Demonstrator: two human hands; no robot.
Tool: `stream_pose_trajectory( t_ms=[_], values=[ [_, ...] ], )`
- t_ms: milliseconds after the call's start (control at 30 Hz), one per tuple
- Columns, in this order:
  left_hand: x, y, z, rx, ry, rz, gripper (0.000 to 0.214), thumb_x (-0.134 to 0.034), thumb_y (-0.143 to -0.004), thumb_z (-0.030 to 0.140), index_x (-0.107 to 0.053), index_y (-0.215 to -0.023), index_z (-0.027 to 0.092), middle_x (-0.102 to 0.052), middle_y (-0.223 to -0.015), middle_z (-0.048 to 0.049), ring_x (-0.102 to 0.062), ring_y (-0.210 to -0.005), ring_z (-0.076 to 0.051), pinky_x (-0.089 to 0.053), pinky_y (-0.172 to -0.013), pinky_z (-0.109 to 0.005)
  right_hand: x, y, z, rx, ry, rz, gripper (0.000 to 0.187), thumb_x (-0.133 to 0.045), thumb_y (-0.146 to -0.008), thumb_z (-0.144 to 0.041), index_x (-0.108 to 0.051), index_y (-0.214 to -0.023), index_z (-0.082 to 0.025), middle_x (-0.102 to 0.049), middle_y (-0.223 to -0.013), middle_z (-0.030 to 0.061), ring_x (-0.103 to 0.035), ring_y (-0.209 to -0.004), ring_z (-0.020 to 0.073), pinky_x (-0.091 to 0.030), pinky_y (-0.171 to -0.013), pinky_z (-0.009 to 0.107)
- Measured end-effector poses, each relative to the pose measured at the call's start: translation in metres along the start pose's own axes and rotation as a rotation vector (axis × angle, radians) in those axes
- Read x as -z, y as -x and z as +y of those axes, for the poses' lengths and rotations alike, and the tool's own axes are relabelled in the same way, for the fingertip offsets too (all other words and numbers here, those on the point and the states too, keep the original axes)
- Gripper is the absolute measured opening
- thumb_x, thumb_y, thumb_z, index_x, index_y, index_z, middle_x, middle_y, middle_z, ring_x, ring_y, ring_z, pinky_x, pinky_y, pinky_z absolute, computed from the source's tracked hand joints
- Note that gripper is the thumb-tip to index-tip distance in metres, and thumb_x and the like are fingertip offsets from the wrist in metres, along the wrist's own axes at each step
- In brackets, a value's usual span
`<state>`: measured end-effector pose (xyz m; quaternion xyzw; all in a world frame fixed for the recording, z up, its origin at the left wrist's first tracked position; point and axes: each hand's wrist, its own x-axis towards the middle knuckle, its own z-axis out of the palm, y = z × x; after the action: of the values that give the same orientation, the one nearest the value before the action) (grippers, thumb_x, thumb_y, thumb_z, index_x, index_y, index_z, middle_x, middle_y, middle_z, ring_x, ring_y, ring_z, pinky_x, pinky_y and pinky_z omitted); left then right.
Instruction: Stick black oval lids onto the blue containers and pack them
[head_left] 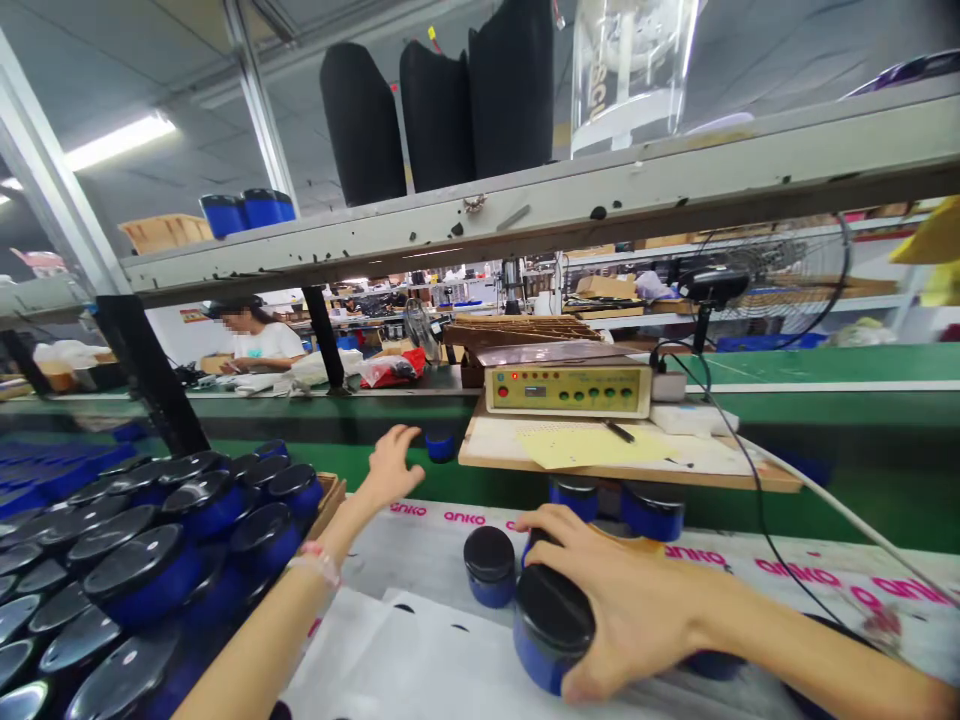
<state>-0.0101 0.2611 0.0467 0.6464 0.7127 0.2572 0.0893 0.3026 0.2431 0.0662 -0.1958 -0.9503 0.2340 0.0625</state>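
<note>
My right hand (622, 600) is wrapped round a blue jar with a black lid (551, 630) lying on its side on the white sheet (427, 660). Beside it stands a second small blue jar (489, 566), upright and apart from the hand. My left hand (390, 465) reaches forward over the green belt (352, 455) with its fingers spread and nothing in them. A small blue jar (440, 443) sits on the belt just right of that hand, not touched.
A tray (330, 500) at the left is packed with several black-lidded blue jars (142, 570). A wooden board (622, 465) carries a yellow control box (568, 388), paper and cables. More jars (651, 510) stand under it. A person (255, 335) sits beyond the belt. A shelf (525, 210) runs overhead.
</note>
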Motion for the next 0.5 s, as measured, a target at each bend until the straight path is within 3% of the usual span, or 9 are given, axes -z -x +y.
stream_pose_trajectory(
  t_ms=[100, 133, 200, 267, 367, 500],
  values=[
    [-0.008, 0.041, 0.038, -0.287, 0.078, -0.363, 0.080, -0.082, -0.055, 0.024, -0.047, -0.126, 0.035, -0.046, -0.136, 0.0033, -0.045, -0.122, -0.021, -0.042, -0.099, -0.028, 0.021, 0.002, -0.011, 0.010, -0.252, 0.066, 0.068, -0.076, -0.056, -0.046, -0.051, -0.114, -0.019, -0.027, -0.137, 0.0092, -0.042, -0.118, 0.0271, -0.039, -0.098, 0.038],
    [-0.012, 0.052, 0.049, -0.365, 0.100, -0.457, 0.088, -0.083, -0.052, 0.028, -0.043, -0.130, 0.035, -0.048, -0.134, 0.0031, -0.049, -0.118, -0.020, -0.044, -0.096, -0.026, 0.025, -0.001, -0.015, 0.036, -0.341, 0.092, 0.069, -0.075, -0.058, -0.048, -0.050, -0.115, -0.019, -0.027, -0.137, 0.0087, -0.043, -0.116, 0.0257, -0.040, -0.097, 0.036],
    [-0.017, 0.064, 0.062, -0.421, 0.097, -0.527, 0.077, -0.078, -0.060, 0.031, -0.044, -0.129, 0.031, -0.053, -0.128, 0.0015, -0.055, -0.109, -0.017, -0.045, -0.092, -0.024, 0.027, -0.011, -0.023, 0.073, -0.464, 0.131, 0.069, -0.073, -0.061, -0.052, -0.048, -0.117, -0.019, -0.029, -0.135, 0.0075, -0.045, -0.113, 0.0234, -0.043, -0.093, 0.033],
    [-0.011, 0.060, 0.059, -0.374, 0.038, -0.497, 0.057, -0.071, -0.070, 0.028, -0.050, -0.122, 0.027, -0.059, -0.119, 0.0007, -0.057, -0.102, -0.016, -0.046, -0.090, -0.025, 0.020, -0.024, -0.032, 0.049, -0.460, 0.142, 0.068, -0.073, -0.061, -0.054, -0.049, -0.115, -0.019, -0.030, -0.134, 0.0068, -0.045, -0.111, 0.0225, -0.042, -0.093, 0.033],
    [0.022, 0.033, 0.028, -0.186, -0.129, -0.362, 0.048, -0.073, -0.070, 0.024, -0.055, -0.114, 0.020, -0.062, -0.107, -0.0028, -0.059, -0.096, -0.019, -0.047, -0.088, -0.035, -0.001, -0.042, -0.039, -0.008, -0.324, 0.116, 0.069, -0.075, -0.057, -0.054, -0.052, -0.110, -0.017, -0.029, -0.135, 0.0077, -0.039, -0.117, 0.0243, -0.037, -0.099, 0.035],
    [0.069, -0.011, -0.016, 0.142, -0.356, 0.003, 0.042, -0.061, -0.083, 0.030, -0.048, -0.121, 0.017, -0.052, -0.120, -0.0093, -0.053, -0.106, -0.024, -0.045, -0.090, -0.048, -0.036, -0.082, -0.032, -0.095, -0.161, 0.220, 0.065, -0.072, -0.055, -0.061, -0.055, -0.101, -0.017, -0.037, -0.128, 0.0096, -0.030, -0.122, 0.0295, -0.036, -0.098, 0.039]
  ],
)
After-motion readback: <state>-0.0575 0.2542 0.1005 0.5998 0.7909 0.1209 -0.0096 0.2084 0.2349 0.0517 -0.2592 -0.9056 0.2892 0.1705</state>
